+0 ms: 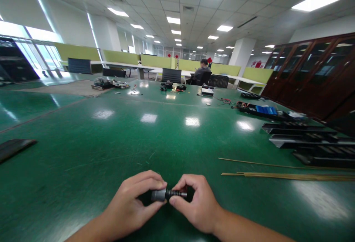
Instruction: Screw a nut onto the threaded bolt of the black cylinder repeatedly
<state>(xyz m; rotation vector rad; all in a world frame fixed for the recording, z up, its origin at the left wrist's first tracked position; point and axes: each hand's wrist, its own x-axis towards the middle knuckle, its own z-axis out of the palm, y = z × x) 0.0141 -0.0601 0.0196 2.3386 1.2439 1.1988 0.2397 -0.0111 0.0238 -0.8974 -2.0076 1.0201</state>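
Close to the near edge of the green table [122,135], both hands are on one small cylindrical metal part with a thin shaft. My left hand [135,199] pinches its wider grey cylinder [159,195] between thumb and fingers. On the other side, my right hand [195,203] has thumb and forefinger closed on the narrow, dark, ringed shaft [177,193], whose shiny tip points right. The part lies roughly level, just above or on the tabletop; which of these I cannot tell. My right fingers cover some of the shaft.
Several thin brass-coloured rods [277,176] lie to the right. Behind them are black metal channels [302,140] and a tray with a blue item [266,109]. A dark flat piece [15,147] rests at left. A person [203,72] sits beyond the table's far end.
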